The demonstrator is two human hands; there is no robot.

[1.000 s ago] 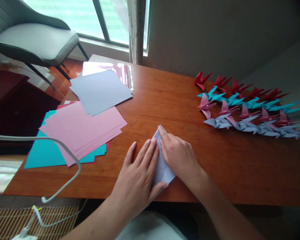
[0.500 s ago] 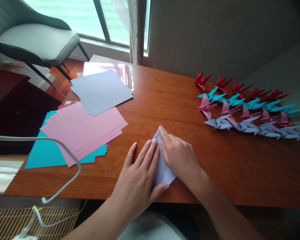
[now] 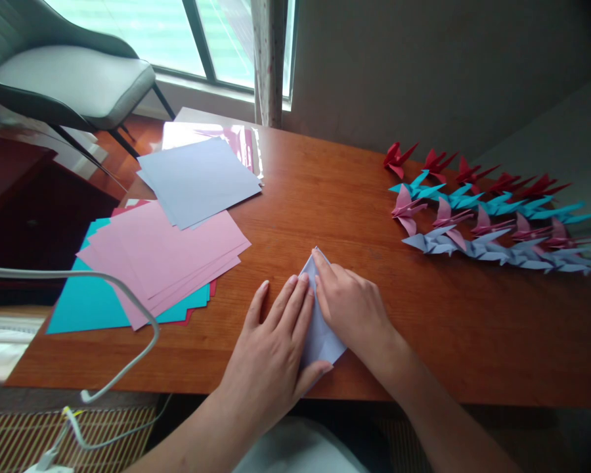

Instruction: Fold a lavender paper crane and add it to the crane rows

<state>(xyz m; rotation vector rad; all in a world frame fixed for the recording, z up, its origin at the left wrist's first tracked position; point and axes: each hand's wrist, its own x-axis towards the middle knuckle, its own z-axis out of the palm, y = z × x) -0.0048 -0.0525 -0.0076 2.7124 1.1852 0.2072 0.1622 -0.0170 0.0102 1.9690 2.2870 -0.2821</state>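
A folded pale-lavender paper (image 3: pixel 320 336) lies at the lower centre of the frame, on the wooden table (image 3: pixel 320 190), with its narrow corner directed toward the top of the frame. The left hand (image 3: pixel 268 351) rests flat over the left portion of the paper: three fingers lie close together, the little finger stands apart at left, and the thumb extends across the lower portion. The right hand (image 3: pixel 357 302) covers the right portion; its index fingertip contacts the upper corner. Its other fingers are partly hidden, so whether they clamp the paper cannot be told. At the left of the frame, grey-lavender sheets (image 3: pixel 201 180) overlap pink sheets (image 3: pixel 172 246), with turquoise sheets (image 3: pixel 91 302) beneath the pink. Folded paper birds (image 3: pixel 482 221) stand in four rows at the right.
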